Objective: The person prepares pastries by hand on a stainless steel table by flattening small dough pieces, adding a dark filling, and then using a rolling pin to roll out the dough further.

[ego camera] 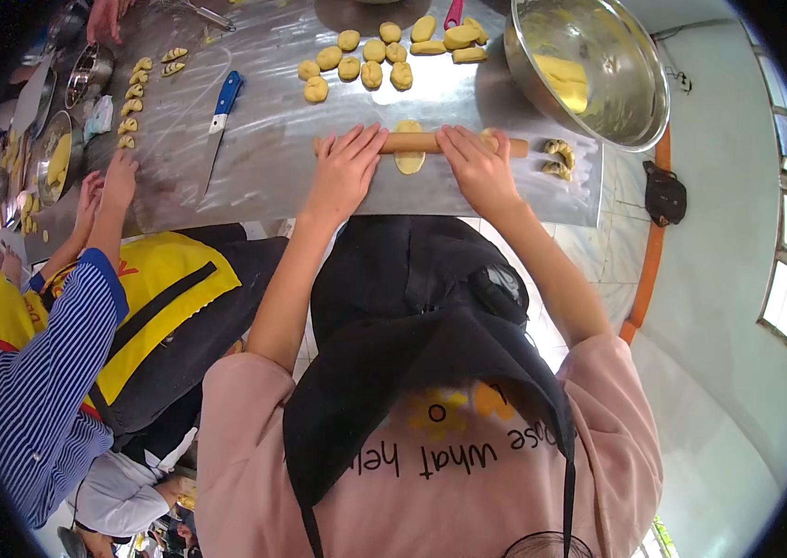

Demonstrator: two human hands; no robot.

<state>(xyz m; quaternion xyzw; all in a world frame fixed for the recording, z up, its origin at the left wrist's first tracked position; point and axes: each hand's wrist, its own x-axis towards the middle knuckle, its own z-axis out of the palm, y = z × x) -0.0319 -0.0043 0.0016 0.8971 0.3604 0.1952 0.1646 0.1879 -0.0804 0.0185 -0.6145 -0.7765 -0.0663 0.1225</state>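
Observation:
A wooden rolling pin (413,144) lies across a flattened oval of yellow dough (408,164) on the metal table. My left hand (350,166) presses on its left part with the fingers spread forward. Over the right part rests my right hand (480,164), which partly hides a small piece of dough (489,137) behind the pin. Two curved, dark-striped dough rolls (560,157) sit just right of the pin's end. Beyond the pin are several yellow dough balls (374,50) and flattened dough pieces (461,38).
A steel bowl (655,104) holding a dough block (564,82) stands at the table's right corner. A blue-handled knife (220,122) lies to the left. Farther left, a co-worker's hands (118,183) are near a row of shaped dough pieces (131,106). The table's edge (393,213) runs before me.

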